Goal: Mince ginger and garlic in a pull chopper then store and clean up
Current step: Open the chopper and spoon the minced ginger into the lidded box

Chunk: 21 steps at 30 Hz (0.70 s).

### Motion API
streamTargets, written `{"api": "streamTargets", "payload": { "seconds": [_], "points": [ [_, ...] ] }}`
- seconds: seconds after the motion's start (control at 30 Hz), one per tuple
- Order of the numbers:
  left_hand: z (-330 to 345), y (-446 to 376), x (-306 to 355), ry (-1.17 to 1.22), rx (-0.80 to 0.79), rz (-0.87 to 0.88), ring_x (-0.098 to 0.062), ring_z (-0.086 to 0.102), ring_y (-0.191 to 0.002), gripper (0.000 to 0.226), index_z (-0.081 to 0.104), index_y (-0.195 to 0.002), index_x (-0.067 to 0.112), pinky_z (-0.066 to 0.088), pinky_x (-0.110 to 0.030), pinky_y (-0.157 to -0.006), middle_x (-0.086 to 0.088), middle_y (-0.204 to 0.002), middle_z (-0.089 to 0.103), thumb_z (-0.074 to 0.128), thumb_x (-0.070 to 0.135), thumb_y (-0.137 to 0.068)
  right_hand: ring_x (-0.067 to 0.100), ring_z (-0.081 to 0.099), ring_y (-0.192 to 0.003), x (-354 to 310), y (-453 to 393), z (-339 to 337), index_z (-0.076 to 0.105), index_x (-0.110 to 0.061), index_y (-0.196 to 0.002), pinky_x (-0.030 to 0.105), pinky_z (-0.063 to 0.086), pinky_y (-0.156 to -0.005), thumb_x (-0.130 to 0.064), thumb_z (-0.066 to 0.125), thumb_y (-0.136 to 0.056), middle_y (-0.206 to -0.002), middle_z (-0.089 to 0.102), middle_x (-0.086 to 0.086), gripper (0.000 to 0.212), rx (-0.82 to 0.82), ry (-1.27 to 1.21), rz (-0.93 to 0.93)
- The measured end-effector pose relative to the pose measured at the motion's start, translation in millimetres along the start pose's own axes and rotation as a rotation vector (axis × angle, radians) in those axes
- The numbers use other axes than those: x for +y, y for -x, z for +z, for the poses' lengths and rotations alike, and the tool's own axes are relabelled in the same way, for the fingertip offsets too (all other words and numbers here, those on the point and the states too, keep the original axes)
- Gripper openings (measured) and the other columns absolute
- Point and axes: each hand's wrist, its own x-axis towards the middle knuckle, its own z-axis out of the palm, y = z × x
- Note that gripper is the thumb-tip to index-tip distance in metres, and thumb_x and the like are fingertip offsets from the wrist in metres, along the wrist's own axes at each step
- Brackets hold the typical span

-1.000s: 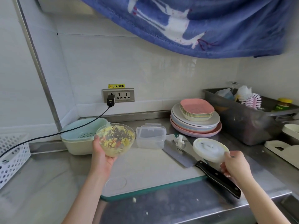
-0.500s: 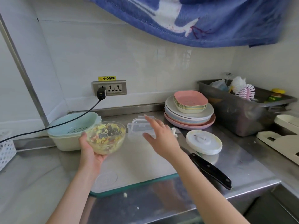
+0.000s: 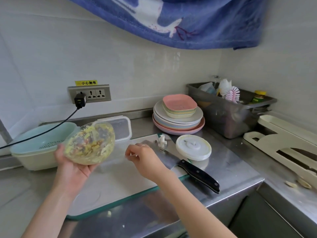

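Note:
My left hand (image 3: 72, 166) grips the clear chopper bowl (image 3: 90, 144), smeared inside with minced yellow ginger and garlic, and tilts its mouth towards the back right. Just behind it stands a clear storage container (image 3: 121, 128) with a clip lid. The curled fingers of my right hand (image 3: 142, 156) pinch the container's near edge; the bowl hides part of that box. The white pull-chopper lid (image 3: 193, 149) and the small white blade spindle (image 3: 162, 141) lie on the right of the white cutting board (image 3: 111, 186).
A black-handled cleaver (image 3: 197, 174) lies across the board's right edge. A teal colander in a cream basin (image 3: 39, 143) sits at the left under a black cable. Stacked plates (image 3: 178, 121), a grey bin (image 3: 223, 117) and a cream rack (image 3: 283, 145) fill the right.
My right hand set the chopper lid down on the counter, then reached across to the container. My left hand tipped the bowl from upright towards the container.

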Motion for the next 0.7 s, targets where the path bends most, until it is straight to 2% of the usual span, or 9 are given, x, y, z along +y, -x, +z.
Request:
{"api": "streamTargets", "payload": {
  "seconds": [0.07, 0.13, 0.23, 0.37, 0.43, 0.5, 0.57, 0.63, 0.7],
  "points": [
    [2.8, -1.6, -0.2, -0.026, 0.003, -0.017, -0.018, 0.072, -0.089, 0.061, 0.077, -0.095, 0.028, 0.060, -0.038, -0.069, -0.004, -0.100, 0.074, 0.033, 0.068, -0.079, 0.019, 0.042, -0.086, -0.6, 4.6, -3.7, 0.063, -0.010, -0.095, 0.033, 0.040, -0.074, -0.007, 0.052, -0.093, -0.092, 0.057, 0.008, 0.011, -0.008, 0.011, 0.008],
    [6.5, -5.3, -0.1, -0.052, 0.050, -0.045, -0.019, 0.071, -0.091, 0.067, 0.069, -0.106, 0.025, 0.059, -0.038, -0.071, -0.003, -0.098, 0.075, 0.016, 0.064, -0.094, 0.019, 0.042, -0.087, 0.1, 9.7, -7.4, 0.062, -0.011, -0.095, 0.032, 0.041, -0.075, -0.006, 0.052, -0.092, -0.091, 0.057, 0.007, 0.012, -0.026, 0.019, 0.010],
    [9.1, -6.3, 4.1, -0.104, 0.101, -0.057, -0.019, 0.068, -0.095, 0.068, 0.064, -0.109, 0.023, 0.060, -0.036, -0.067, -0.003, -0.092, 0.076, 0.007, 0.059, -0.097, 0.020, 0.045, -0.092, -1.8, 16.2, -13.8, 0.062, -0.012, -0.095, 0.035, 0.044, -0.078, -0.008, 0.051, -0.088, -0.094, 0.059, 0.006, 0.013, -0.040, 0.046, 0.021],
    [2.6, -0.4, 7.8, -0.096, 0.137, -0.049, -0.022, 0.066, -0.097, 0.073, 0.072, -0.100, 0.021, 0.060, -0.036, -0.065, -0.008, -0.097, 0.074, 0.011, 0.060, -0.097, 0.024, 0.046, -0.096, -10.2, 21.9, -20.2, 0.057, -0.016, -0.089, 0.035, 0.036, -0.082, -0.029, 0.048, -0.092, -0.097, 0.060, 0.003, 0.016, 0.000, 0.215, 0.083],
    [-2.9, 1.6, 7.9, -0.084, 0.137, -0.022, -0.022, 0.069, -0.094, 0.071, 0.077, -0.094, 0.023, 0.059, -0.038, -0.068, -0.009, -0.102, 0.072, 0.017, 0.062, -0.096, 0.026, 0.047, -0.094, -12.0, 24.5, -19.9, 0.054, -0.013, -0.086, 0.035, 0.037, -0.079, -0.033, 0.047, -0.094, -0.094, 0.060, 0.006, 0.023, 0.032, 0.249, 0.095],
    [-4.9, 2.4, 6.7, -0.116, 0.123, -0.009, -0.020, 0.071, -0.090, 0.065, 0.071, -0.105, 0.023, 0.060, -0.037, -0.068, -0.008, -0.103, 0.072, 0.020, 0.062, -0.096, 0.029, 0.049, -0.095, -9.3, 27.2, -19.6, 0.055, -0.010, -0.088, 0.035, 0.041, -0.075, -0.031, 0.046, -0.095, -0.095, 0.061, 0.008, 0.025, 0.072, 0.249, 0.127],
    [-5.1, 2.4, 3.8, -0.182, 0.134, -0.019, -0.021, 0.069, -0.093, 0.057, 0.062, -0.112, 0.023, 0.060, -0.038, -0.069, -0.007, -0.104, 0.070, 0.021, 0.059, -0.098, 0.032, 0.051, -0.095, -5.1, 29.3, -22.1, 0.056, -0.008, -0.091, 0.036, 0.041, -0.073, -0.027, 0.045, -0.095, -0.096, 0.061, 0.010, 0.022, 0.155, 0.272, 0.178],
    [-3.4, 3.3, -1.0, -0.299, 0.163, -0.021, -0.024, 0.065, -0.098, 0.048, 0.059, -0.114, 0.022, 0.059, -0.044, -0.073, -0.008, -0.107, 0.068, 0.026, 0.053, -0.100, 0.034, 0.051, -0.097, -0.8, 30.5, -25.2, 0.059, -0.005, -0.100, 0.035, 0.040, -0.072, -0.019, 0.045, -0.095, -0.098, 0.062, 0.014, 0.021, 0.257, 0.263, 0.219],
    [-1.1, 5.5, -4.9, -0.431, 0.200, -0.006, -0.026, 0.065, -0.093, 0.038, 0.059, -0.108, 0.021, 0.057, -0.045, -0.075, -0.010, -0.103, 0.068, 0.032, 0.046, -0.100, 0.034, 0.051, -0.098, 2.8, 30.3, -25.6, 0.060, -0.003, -0.105, 0.033, 0.036, -0.070, -0.017, 0.045, -0.095, -0.098, 0.062, 0.016, 0.023, 0.290, 0.255, 0.238]
  ]
}}
